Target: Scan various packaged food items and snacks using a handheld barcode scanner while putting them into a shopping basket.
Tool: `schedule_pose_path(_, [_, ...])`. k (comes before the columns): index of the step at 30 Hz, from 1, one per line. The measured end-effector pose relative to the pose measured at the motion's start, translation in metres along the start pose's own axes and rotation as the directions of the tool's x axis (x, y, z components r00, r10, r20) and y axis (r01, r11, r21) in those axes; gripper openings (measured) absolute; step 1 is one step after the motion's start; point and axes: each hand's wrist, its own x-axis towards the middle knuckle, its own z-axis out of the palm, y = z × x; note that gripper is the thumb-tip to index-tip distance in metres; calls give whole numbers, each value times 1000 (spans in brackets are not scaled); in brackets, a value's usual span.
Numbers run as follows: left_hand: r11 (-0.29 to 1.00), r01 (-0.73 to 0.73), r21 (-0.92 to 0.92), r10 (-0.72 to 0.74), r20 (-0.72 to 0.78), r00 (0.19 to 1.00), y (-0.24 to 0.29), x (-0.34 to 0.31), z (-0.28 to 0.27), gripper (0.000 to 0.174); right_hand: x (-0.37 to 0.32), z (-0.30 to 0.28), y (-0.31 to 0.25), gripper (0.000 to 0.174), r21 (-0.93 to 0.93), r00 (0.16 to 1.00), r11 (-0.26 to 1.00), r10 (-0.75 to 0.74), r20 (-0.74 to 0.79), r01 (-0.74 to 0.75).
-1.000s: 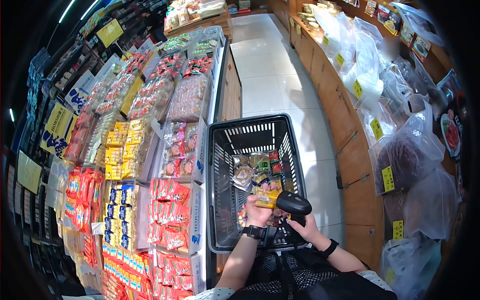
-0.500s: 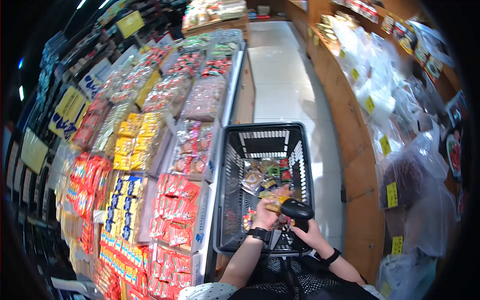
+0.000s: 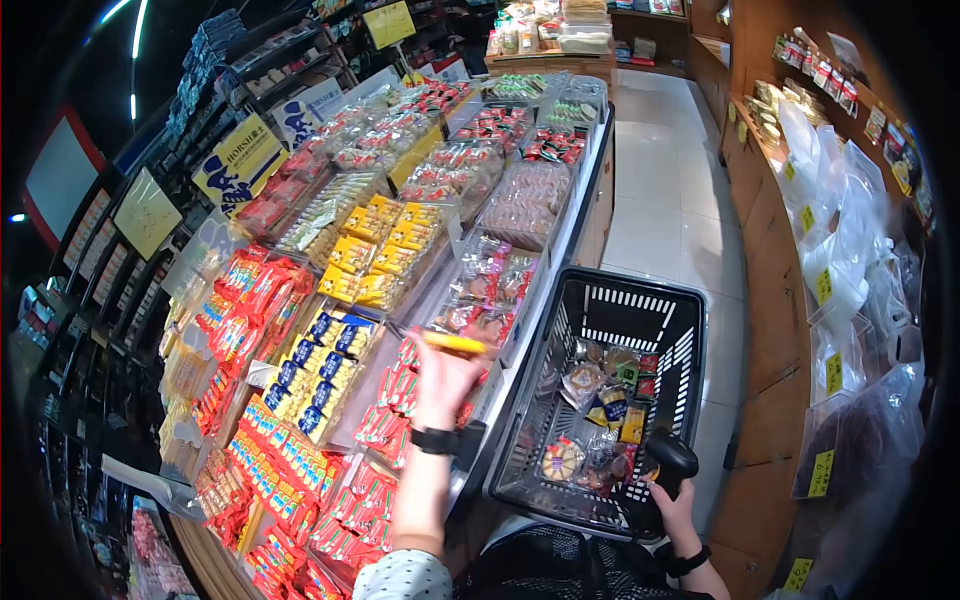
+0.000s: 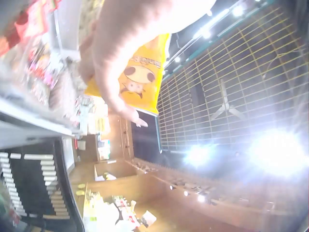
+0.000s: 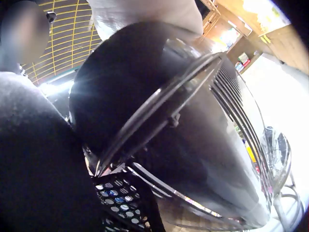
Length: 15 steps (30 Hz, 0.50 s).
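Note:
My left hand (image 3: 445, 385) holds a small yellow packet (image 3: 455, 344) over the snack display, above the red-and-white packets (image 3: 385, 410). In the left wrist view the packet (image 4: 145, 79) shows a cartoon cow face, with the thumb across its front. Low on the right, my right hand (image 3: 677, 508) grips a black rounded handle-like thing (image 3: 672, 453) at the near right corner of the basket. The black shopping basket (image 3: 562, 320) contains several wrapped snacks, among them a round clear-wrapped cake (image 3: 563, 459) and a yellow packet (image 3: 632, 425).
The display's bins hold yellow packets (image 3: 408, 250), blue-and-cream packets (image 3: 322, 370) and red packets (image 3: 250, 300). A signboard (image 3: 240, 165) rises at the back left. Tiled floor (image 3: 660, 190) runs between the display and wooden cabinets (image 3: 765, 340) with clear bags (image 3: 835, 240) on top.
The view has turned left. My left hand has moved from over the basket out to the left above the display, carrying the yellow packet. The black handle-like thing stays with my right hand.

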Motion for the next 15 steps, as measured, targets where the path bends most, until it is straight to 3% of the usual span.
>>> schedule_pose_path(1, [977, -142, 161, 165, -135, 977, 29, 9, -3, 87, 0, 1, -3, 35, 17, 1000, 1000, 7, 1, -7])
schedule_pose_path(2, [987, -118, 104, 136, -181, 974, 58, 12, 0, 84, 0, 3, -6, 35, 17, 1000, 1000, 3, 1, -3])
schedule_pose_path(3, [940, -235, 249, 283, -179, 942, 94, 27, -23, 77, 0, 6, -9, 31, 28, 1000, 1000, -3, -27, 4])
schedule_pose_path(6, [876, -330, 352, 435, -280, 856, 133, 32, 4, 68, -2, 8, -16, 31, 57, 998, 998, 0, -67, 4])
schedule_pose_path(12, [778, -482, 402, 592, -215, 776, 188, 78, 1, 60, 3, 9, -20, 32, 40, 993, 999, 21, -113, -17])
schedule_pose_path(13, [798, -453, 397, 574, -270, 773, 189, 81, 5, 62, 3, 9, -21, 30, 43, 993, 999, 26, -114, -21])
schedule_pose_path(15, [829, -417, 372, 520, -239, 820, 205, 95, -6, 68, 5, 10, -24, 29, 49, 991, 999, 26, -131, -20])
